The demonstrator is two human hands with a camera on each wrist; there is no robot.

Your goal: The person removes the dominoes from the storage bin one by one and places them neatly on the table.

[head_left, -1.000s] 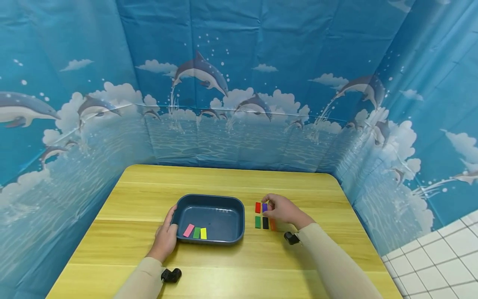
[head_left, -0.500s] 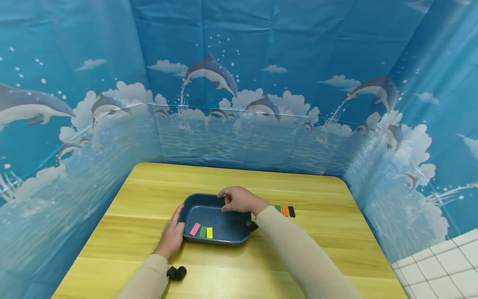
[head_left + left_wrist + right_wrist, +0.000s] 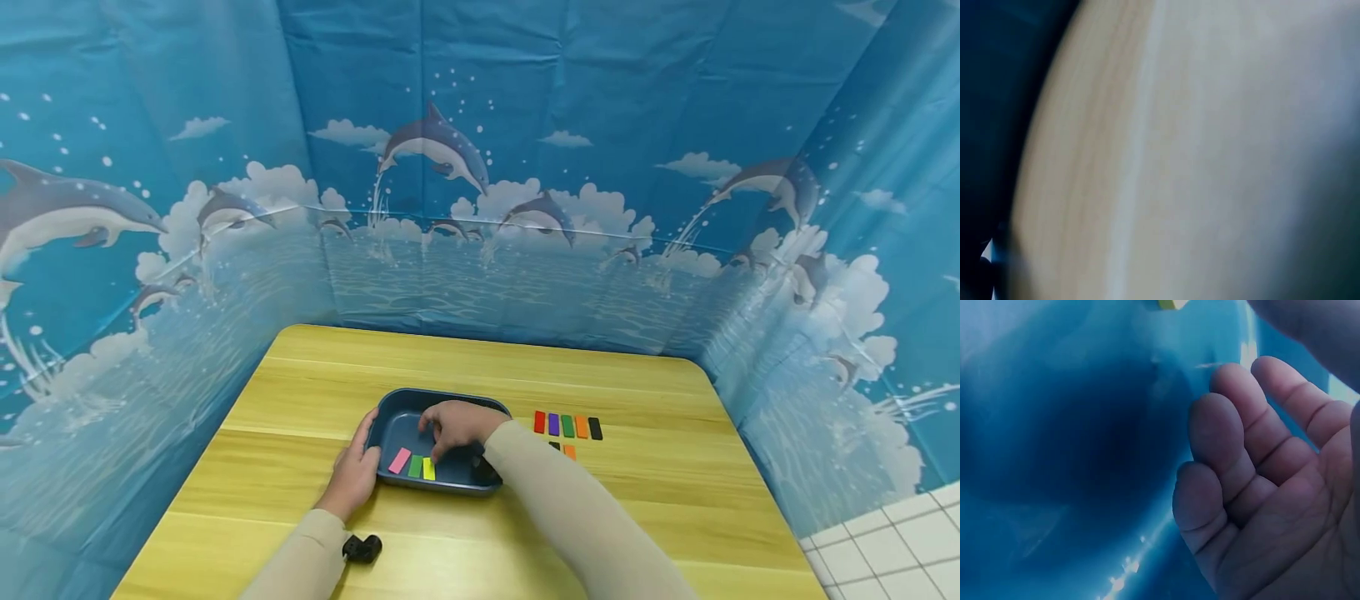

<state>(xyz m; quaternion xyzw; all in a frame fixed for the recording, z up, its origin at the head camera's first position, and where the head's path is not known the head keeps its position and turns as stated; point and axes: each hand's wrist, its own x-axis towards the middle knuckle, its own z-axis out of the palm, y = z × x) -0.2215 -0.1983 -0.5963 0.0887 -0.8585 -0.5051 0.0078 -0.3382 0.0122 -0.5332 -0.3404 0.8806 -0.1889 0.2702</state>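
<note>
A dark blue tray sits on the wooden table. In it lie a pink chip, a green chip and a yellow chip side by side. My left hand holds the tray's left rim, thumb along the edge. My right hand reaches down into the tray, fingertips just right of the yellow chip. In the right wrist view my right hand's fingers curl loosely over the tray floor, and thumb and forefinger tips are out of frame. I cannot see a chip in it.
Right of the tray lies a row of chips: red, purple, green, orange, black. Two more peek out beside my right sleeve. A blue dolphin-print curtain surrounds the table. The left wrist view is blurred.
My right hand left the chips on the table, crossed over the tray's far rim and came down inside it next to the yellow chip. The left hand stayed on the rim.
</note>
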